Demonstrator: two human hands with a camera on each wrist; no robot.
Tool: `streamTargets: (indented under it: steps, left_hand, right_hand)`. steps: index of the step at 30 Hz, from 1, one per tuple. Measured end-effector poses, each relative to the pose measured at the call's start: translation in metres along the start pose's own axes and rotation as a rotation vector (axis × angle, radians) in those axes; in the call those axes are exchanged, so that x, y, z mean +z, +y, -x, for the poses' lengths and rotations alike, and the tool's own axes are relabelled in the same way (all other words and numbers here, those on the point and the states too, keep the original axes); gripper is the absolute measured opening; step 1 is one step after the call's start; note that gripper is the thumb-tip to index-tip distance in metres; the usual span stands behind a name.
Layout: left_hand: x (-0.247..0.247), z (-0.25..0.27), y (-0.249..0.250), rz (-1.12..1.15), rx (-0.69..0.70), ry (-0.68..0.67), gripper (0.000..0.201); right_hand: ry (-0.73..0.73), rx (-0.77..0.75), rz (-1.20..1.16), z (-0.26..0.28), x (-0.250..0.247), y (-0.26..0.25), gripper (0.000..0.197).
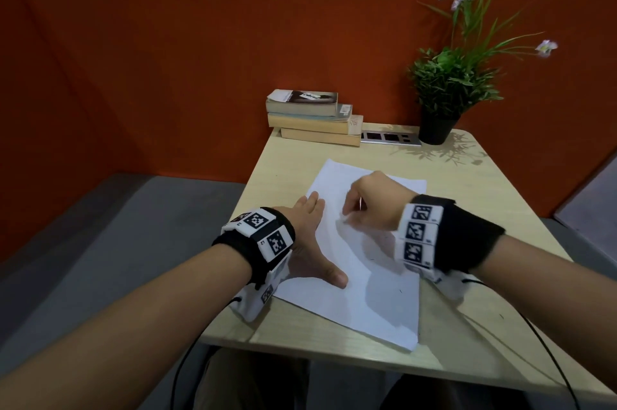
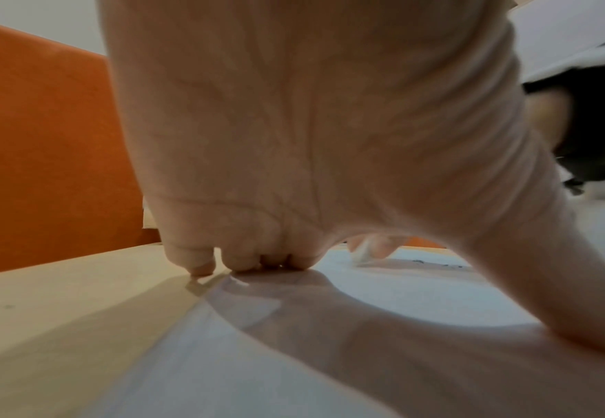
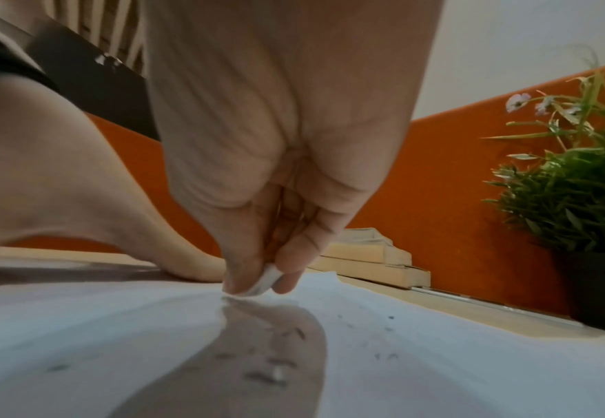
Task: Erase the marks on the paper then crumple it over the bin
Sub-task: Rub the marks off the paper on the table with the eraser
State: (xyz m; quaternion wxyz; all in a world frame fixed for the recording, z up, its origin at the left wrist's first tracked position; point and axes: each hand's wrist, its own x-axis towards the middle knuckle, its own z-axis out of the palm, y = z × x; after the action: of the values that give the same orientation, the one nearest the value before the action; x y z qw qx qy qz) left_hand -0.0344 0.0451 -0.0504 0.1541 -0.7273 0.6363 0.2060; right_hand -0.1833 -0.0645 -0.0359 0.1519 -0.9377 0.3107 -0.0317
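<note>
Head view: left hand (image 1: 309, 242) flat, fingers straight, pressing the paper's (image 1: 377, 296) left edge on the table (image 1: 484, 209); right hand (image 1: 370, 202) just beside it pinches a white eraser (image 3: 267, 281) on the sheet; dark crumbs (image 3: 268, 376) below the right fingers.
</note>
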Motion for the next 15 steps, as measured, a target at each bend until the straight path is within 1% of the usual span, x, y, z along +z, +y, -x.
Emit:
streamTargets:
  steps: [2, 5, 9, 12, 15]
  left_hand:
    - [0.0, 0.003, 0.001, -0.002, -0.004, 0.009, 0.153]
    - [-0.002, 0.002, -0.001, 0.004, -0.002, 0.01, 0.153]
    - [-0.001, 0.002, 0.002, -0.017, -0.014, 0.01, 0.154]
    - [0.0, 0.004, 0.005, -0.03, -0.021, 0.021, 0.152]
    - [0.0, 0.005, 0.005, -0.019, -0.015, 0.027, 0.152]
  right_hand:
    - [0.022, 0.024, -0.003, -0.015, 0.002, 0.0, 0.005]
    - [-0.015, 0.028, 0.017, -0.016, 0.002, 0.001, 0.004]
    - [-0.069, -0.029, 0.043, 0.018, 0.004, 0.0, 0.007]
    - [-0.14, -0.062, 0.036, 0.047, 0.004, 0.002, 0.009]
    - [-0.219, -0.093, 0.044, 0.057, 0.001, 0.002, 0.012]
